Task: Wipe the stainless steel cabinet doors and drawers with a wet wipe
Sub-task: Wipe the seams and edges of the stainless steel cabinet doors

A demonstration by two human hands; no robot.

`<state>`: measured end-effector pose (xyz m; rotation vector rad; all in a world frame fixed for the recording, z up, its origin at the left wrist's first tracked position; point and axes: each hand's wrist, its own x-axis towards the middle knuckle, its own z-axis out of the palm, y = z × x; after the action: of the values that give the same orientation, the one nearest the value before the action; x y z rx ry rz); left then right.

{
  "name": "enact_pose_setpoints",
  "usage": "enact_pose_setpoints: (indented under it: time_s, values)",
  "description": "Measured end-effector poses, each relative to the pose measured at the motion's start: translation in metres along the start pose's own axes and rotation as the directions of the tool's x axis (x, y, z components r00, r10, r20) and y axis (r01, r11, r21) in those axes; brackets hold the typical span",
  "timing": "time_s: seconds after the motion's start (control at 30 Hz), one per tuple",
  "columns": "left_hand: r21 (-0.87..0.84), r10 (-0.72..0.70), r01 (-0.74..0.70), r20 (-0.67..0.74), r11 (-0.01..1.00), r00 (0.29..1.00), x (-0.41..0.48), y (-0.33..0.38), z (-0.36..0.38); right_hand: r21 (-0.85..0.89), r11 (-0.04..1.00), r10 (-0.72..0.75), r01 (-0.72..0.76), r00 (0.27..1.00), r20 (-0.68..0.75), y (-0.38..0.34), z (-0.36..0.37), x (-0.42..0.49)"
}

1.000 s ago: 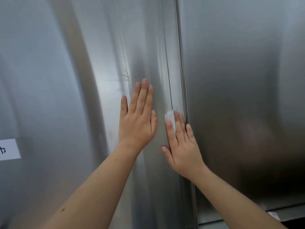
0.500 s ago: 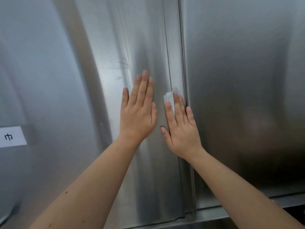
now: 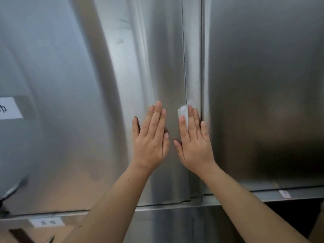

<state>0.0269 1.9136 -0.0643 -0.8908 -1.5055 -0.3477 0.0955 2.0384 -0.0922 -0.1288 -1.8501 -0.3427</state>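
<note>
- Two bare hands lie flat on the steel, side by side and just apart. The left hand (image 3: 150, 137) has its fingers straight and together, holding nothing, with its palm on the left cabinet door (image 3: 70, 102).
- The right hand (image 3: 194, 142) is flat too. Its straight fingers (image 3: 192, 123) press the wet wipe (image 3: 183, 111) against the narrow vertical strip (image 3: 192, 58) at that door's right edge, without curling round it.
- The wipe is a folded white piece whose long axis runs up and down, in line with the fingers and the strip. Its free end points upward, past the index and middle fingertips.
- Most of the wipe is hidden beneath the right fingers, and how far it reaches under the palm cannot be told.
- The right hand's little finger lies at the dark seam that borders the right cabinet door (image 3: 263, 85).
- Above both sets of fingertips the doors run on out of the top of the view. Broad steel spreads leftward from the left hand and rightward from the right hand.
- Below the wrists the doors end at a horizontal rail (image 3: 175, 206).
- Far to the left of the left hand, a white label (image 3: 8, 108) is cut off by the frame edge.
- A second label (image 3: 46, 222) sits low, beyond the left forearm, with its characters too blurred to read.
- A small sticker (image 3: 284, 194) lies on the rail to the right of the right forearm.
</note>
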Motion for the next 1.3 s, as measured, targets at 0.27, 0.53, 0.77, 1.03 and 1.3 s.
enact_pose_setpoints:
  time_s: [0.27, 0.53, 0.77, 1.03, 1.3]
  values:
    - [0.008, -0.013, 0.012, 0.048, 1.000, 0.999, -0.057, 0.021, 0.010, -0.002, 0.999, -0.036, 0.036, 0.998, 0.052, -0.005, 0.014, -0.050]
    - [0.099, 0.026, -0.025, -0.009, 0.995, 1.000, -0.065, 0.018, 0.021, 0.049, 0.998, -0.036, 0.029, 0.986, 0.165, -0.021, 0.026, -0.138]
    - [0.121, 0.029, -0.027, -0.018, 0.992, 0.999, -0.065, 0.018, 0.023, 0.089, 0.996, 0.006, -0.028, 0.971, 0.240, -0.032, 0.028, -0.180]
    - [0.117, 0.015, -0.012, -0.022, 0.993, 1.000, -0.063, 0.020, 0.021, 0.112, 0.991, 0.047, -0.077, 0.967, 0.249, -0.028, 0.016, -0.146]
    - [0.125, 0.023, -0.019, -0.028, 0.992, 0.999, -0.064, 0.021, 0.022, 0.135, 0.979, 0.096, -0.152, 0.931, 0.351, -0.039, 0.016, -0.176]
